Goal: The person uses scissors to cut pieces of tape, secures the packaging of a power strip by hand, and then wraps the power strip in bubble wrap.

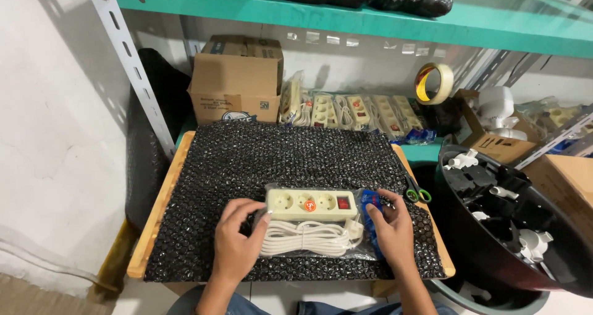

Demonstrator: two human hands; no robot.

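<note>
Right now, two bare hands are on a power strip [312, 204] in a clear plastic bag [315, 238]. The power strip is cream, with three round sockets and a red switch. Its white cord [302, 238] is wound up in loops inside the bag, just below the strip. The bag lies on a sheet of black bubble wrap [278, 154] that covers the wooden worktop [157, 210], close to the front edge.

The left hand [238, 241] holds the left end of the bag, and its grip is a pinch with fingers on top. The right hand [390, 225] holds the right end, pinching the bag by a blue part [370, 201] there.

Green-handled scissors [417, 193] lie at the right edge of the worktop. Past the back edge stands a cardboard box [235, 80], and beside it a row of more bagged power strips [352, 111]. A roll of tape [433, 83] hangs near them. A dark round tub [494, 253] with white and black parts sits off the right side. A green shelf [346, 15] runs above.
</note>
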